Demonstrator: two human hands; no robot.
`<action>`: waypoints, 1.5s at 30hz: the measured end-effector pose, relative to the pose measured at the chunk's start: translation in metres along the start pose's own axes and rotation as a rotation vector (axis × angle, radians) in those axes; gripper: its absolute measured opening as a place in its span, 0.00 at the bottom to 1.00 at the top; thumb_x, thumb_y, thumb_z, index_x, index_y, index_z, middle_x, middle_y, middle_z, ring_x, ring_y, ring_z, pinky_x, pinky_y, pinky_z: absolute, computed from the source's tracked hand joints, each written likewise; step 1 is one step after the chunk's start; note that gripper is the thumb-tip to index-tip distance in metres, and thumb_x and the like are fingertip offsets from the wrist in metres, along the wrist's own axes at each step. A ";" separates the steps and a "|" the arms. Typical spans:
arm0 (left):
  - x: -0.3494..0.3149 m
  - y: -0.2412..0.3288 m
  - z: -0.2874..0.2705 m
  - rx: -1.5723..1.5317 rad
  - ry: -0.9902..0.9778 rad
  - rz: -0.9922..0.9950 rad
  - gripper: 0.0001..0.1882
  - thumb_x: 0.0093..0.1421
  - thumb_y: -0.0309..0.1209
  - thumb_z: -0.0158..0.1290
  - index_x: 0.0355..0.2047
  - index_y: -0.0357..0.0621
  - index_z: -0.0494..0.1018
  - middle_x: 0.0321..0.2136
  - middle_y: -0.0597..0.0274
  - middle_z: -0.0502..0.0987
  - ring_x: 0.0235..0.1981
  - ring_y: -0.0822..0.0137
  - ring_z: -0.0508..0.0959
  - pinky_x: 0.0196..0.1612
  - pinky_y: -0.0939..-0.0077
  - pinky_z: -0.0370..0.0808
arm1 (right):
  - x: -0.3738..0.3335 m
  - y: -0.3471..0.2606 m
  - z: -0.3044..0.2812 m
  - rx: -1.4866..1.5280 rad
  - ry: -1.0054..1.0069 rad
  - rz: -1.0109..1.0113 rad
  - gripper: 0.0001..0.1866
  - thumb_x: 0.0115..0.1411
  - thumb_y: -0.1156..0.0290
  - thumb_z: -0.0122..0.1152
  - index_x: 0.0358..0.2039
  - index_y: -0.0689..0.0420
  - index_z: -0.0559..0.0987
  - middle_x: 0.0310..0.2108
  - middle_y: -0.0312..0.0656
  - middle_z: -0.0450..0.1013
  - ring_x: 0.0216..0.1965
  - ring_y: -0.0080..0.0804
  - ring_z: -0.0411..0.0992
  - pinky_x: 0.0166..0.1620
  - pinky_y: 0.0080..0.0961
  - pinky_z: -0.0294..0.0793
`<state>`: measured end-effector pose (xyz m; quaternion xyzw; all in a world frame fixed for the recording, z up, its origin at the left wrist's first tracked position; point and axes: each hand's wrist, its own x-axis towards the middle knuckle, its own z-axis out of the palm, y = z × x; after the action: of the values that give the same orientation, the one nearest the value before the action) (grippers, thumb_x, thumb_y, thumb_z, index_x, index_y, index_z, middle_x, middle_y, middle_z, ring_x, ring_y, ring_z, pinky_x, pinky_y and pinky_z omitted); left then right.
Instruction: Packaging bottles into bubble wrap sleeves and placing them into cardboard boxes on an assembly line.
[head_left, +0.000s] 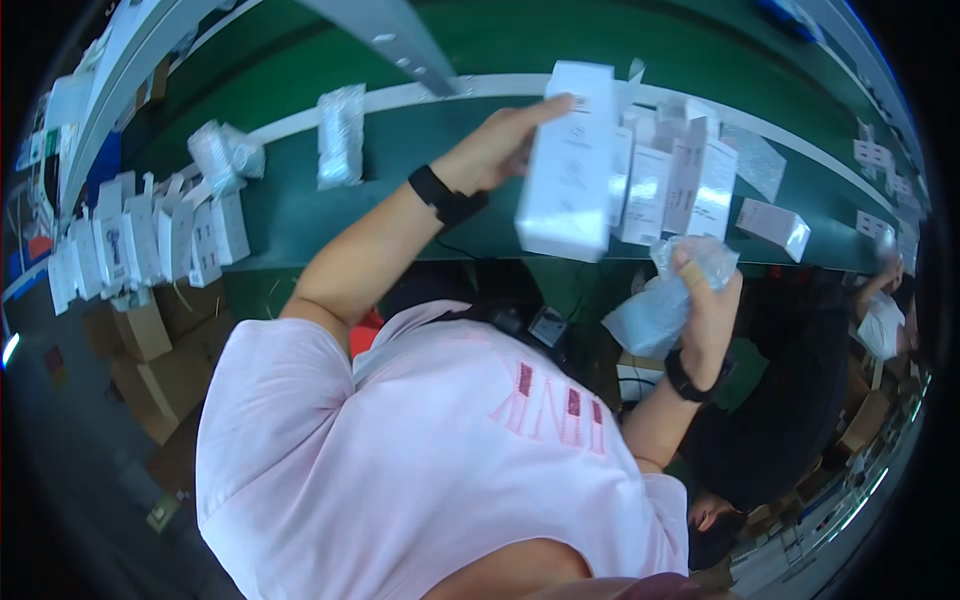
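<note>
My left hand point(505, 145) grips a tall white box point(568, 165) near its upper end, thumb on the front face. The box is held over the green work table, in front of a row of other white boxes point(665, 185). In my right hand point(708, 305) is a bubble-wrapped packet point(660, 300), pinched under the thumb at the table's near edge. What the wrap contains is hard to make out. Most of my left fingers are hidden behind the box.
Several white boxes point(150, 235) stand in a row at the left end. Bubble-wrapped packets point(341, 137) lie on the green table point(285, 215). One white box point(772, 228) lies right of the row. A metal post point(395, 45) rises at the back. A person in black point(780, 400) is at the right.
</note>
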<state>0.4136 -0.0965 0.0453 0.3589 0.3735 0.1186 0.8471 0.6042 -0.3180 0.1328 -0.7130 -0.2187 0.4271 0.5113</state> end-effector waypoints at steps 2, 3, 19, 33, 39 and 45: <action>-0.019 -0.005 -0.034 -0.258 -0.125 -0.167 0.33 0.59 0.57 0.51 0.52 0.40 0.70 0.43 0.62 0.77 0.39 0.71 0.78 0.41 0.78 0.75 | 0.013 -0.005 0.010 0.002 -0.110 0.071 0.13 0.53 0.65 0.66 0.32 0.62 0.77 0.28 0.39 0.75 0.26 0.24 0.71 0.32 0.22 0.70; -0.025 -0.015 -0.054 -0.360 -0.169 -0.229 0.31 0.62 0.56 0.48 0.51 0.43 0.71 0.42 0.64 0.77 0.39 0.73 0.78 0.42 0.79 0.75 | 0.021 -0.006 0.018 -0.003 -0.136 0.075 0.13 0.53 0.65 0.66 0.32 0.62 0.77 0.28 0.39 0.75 0.26 0.24 0.71 0.32 0.22 0.70; -0.101 -0.054 -0.103 -0.577 -0.317 -0.392 0.36 0.62 0.62 0.42 0.57 0.46 0.65 0.46 0.58 0.75 0.44 0.67 0.77 0.46 0.71 0.75 | 0.086 0.015 0.177 -0.370 -0.715 0.485 0.20 0.52 0.62 0.67 0.39 0.63 0.79 0.34 0.42 0.77 0.36 0.29 0.74 0.41 0.23 0.70; -0.221 0.001 -0.082 0.783 0.084 0.701 0.37 0.62 0.48 0.44 0.56 0.19 0.58 0.47 0.27 0.69 0.49 0.37 0.72 0.52 0.59 0.68 | -0.052 -0.141 0.113 0.640 -0.398 -0.593 0.19 0.58 0.53 0.54 0.41 0.55 0.75 0.38 0.40 0.68 0.46 0.39 0.66 0.55 0.46 0.62; -0.256 0.005 -0.089 0.435 -0.059 0.596 0.31 0.65 0.48 0.39 0.46 0.23 0.67 0.31 0.36 0.75 0.32 0.47 0.76 0.40 0.64 0.71 | -0.059 -0.102 0.230 0.604 -0.731 -0.651 0.19 0.67 0.51 0.43 0.41 0.54 0.72 0.36 0.43 0.68 0.37 0.41 0.70 0.48 0.45 0.69; -0.271 -0.005 -0.107 0.326 -0.066 0.369 0.29 0.67 0.47 0.36 0.42 0.25 0.68 0.26 0.41 0.75 0.27 0.52 0.74 0.35 0.62 0.70 | -0.079 -0.090 0.259 0.058 -0.465 -0.230 0.16 0.68 0.55 0.43 0.41 0.56 0.70 0.43 0.44 0.69 0.45 0.35 0.68 0.48 0.33 0.68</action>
<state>0.1484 -0.1710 0.1408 0.5568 0.2880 0.1976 0.7536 0.3571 -0.2020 0.2161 -0.5512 -0.3974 0.5247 0.5129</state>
